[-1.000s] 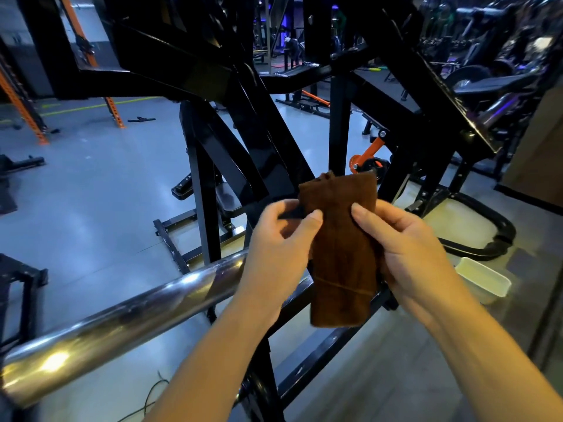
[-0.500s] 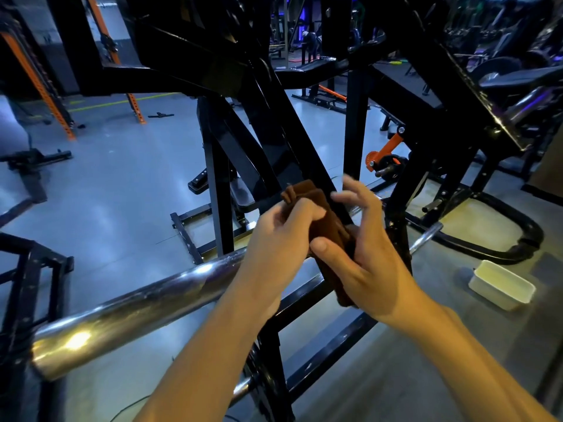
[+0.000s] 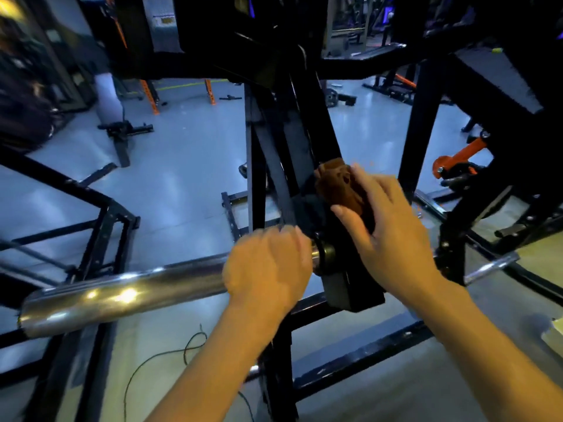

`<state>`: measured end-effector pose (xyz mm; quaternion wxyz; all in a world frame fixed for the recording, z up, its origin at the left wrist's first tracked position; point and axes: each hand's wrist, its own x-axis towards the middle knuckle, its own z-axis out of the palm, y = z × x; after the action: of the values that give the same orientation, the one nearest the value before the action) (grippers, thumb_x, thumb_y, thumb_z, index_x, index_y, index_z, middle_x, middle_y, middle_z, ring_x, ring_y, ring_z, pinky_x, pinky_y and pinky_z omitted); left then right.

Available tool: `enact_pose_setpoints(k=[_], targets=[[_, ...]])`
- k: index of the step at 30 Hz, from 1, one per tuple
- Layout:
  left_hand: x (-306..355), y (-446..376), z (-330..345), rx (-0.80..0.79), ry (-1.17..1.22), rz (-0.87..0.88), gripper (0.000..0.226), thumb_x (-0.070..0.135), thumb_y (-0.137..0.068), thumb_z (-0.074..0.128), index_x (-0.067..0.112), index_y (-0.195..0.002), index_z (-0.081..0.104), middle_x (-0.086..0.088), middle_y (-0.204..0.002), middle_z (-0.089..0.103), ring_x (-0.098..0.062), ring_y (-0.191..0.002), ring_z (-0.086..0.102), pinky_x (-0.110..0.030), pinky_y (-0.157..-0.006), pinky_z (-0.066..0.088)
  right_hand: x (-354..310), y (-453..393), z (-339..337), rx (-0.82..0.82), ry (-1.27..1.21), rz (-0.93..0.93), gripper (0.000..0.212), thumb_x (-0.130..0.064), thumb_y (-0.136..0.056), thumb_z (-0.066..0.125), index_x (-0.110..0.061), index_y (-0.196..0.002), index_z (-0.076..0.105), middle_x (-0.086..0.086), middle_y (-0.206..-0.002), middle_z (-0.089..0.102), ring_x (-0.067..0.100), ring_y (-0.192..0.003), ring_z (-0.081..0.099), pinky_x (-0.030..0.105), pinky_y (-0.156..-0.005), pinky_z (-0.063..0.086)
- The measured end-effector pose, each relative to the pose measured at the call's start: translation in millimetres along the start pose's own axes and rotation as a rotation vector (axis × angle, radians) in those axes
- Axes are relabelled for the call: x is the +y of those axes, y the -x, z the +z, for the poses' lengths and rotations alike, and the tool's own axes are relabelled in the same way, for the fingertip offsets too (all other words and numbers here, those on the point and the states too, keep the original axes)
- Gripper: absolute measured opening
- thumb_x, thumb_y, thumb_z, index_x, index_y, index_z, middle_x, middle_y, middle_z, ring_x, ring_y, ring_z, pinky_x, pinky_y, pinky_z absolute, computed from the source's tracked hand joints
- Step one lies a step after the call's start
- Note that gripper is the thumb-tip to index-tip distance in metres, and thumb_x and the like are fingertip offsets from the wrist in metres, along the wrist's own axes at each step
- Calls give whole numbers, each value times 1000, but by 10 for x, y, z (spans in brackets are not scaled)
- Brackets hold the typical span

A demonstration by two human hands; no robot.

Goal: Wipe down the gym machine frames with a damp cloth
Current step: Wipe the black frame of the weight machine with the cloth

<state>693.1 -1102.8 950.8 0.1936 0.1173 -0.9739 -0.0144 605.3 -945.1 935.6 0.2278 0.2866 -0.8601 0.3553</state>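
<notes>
Bunched in the right hand point(image 3: 393, 226), the brown cloth point(image 3: 341, 187) was pinned between thumb and fingers and pressed against the black slanted frame bar point(image 3: 307, 141) of the machine, just above the joint where the chrome bar point(image 3: 122, 295) meets it. That hand lay palm-down, its forearm reaching in from the near right. To the left, the left hand point(image 3: 268, 266) was curled over the inner end of the chrome bar, apparently steadying it; motion blur hid the fingertips. Judging by the cloth's position, wiping had only started on this one bar. The uprights, the far crossbeam and the floor rails point(image 3: 359, 345) looked yet to be done, though cleanliness could not be told in the dim light.
</notes>
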Motion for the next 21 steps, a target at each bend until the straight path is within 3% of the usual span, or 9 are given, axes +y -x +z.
enact_pose_setpoints(k=[2, 4, 7, 10, 13, 17, 19, 21], targets=[[5, 10, 69, 88, -10, -2, 34, 25, -98, 55, 20, -64, 58, 2, -56, 54, -20, -47, 48, -26, -46, 32, 84, -16, 15, 7, 14, -158, 55, -44, -107, 53, -25, -157, 44, 0, -132, 52, 23, -110, 52, 36, -85, 49], [-29, -5, 187, 212, -11, 21, 38, 25, -94, 51, 22, -57, 45, 5, -50, 39, -18, -41, 33, -24, -46, 14, 183, 86, 30, 1, 20, -281, 51, -36, -105, 56, -23, -154, 50, 1, -130, 57, 26, -107, 49, 39, -88, 45], [-16, -10, 218, 176, 17, -16, 31, 30, -92, 40, 24, -61, 43, 7, -52, 37, -18, -42, 34, -25, -48, 13, 280, 142, 23, 14, -28, -315, 48, -33, -104, 55, -22, -151, 53, 2, -129, 57, 22, -105, 45, 34, -88, 40], [15, 17, 186, 121, -73, -63, 28, 34, -89, 34, 27, -62, 39, 11, -50, 30, -10, -43, 25, -24, -49, 6, 241, -228, 112, 79, -76, -200, 47, -35, -106, 52, -22, -150, 54, 4, -133, 52, 15, -106, 36, 24, -86, 33], [32, 17, 170, 142, -77, -80, 33, 33, -90, 35, 27, -58, 39, 11, -48, 31, -12, -41, 26, -22, -49, 5, 111, -361, 164, 32, -78, -250, 48, -33, -105, 53, -25, -152, 51, -2, -142, 49, 20, -109, 38, 30, -82, 40], [21, 28, 182, 181, -47, -57, 35, 32, -91, 53, 24, -57, 47, 12, -49, 32, -10, -40, 26, -18, -50, 6, 274, 203, 22, -96, -115, -457, 50, -29, -103, 57, -24, -152, 52, -4, -144, 51, 20, -111, 43, 26, -89, 44], [36, 40, 159, 164, -76, -36, 36, 16, -82, 69, 21, -55, 47, 6, -45, 36, -14, -37, 28, -16, -50, 6, 369, 250, 3, -86, -164, -412, 49, -29, -102, 55, -24, -151, 51, -2, -142, 52, 22, -112, 47, 17, -96, 39], [32, 29, 150, 145, -124, -21, 39, 6, -75, 72, 19, -54, 42, 3, -42, 35, -16, -35, 25, -17, -51, 6, 345, 51, 77, -34, -176, -321, 49, -30, -103, 54, -26, -152, 50, -2, -140, 51, 22, -114, 46, 9, -94, 35]])
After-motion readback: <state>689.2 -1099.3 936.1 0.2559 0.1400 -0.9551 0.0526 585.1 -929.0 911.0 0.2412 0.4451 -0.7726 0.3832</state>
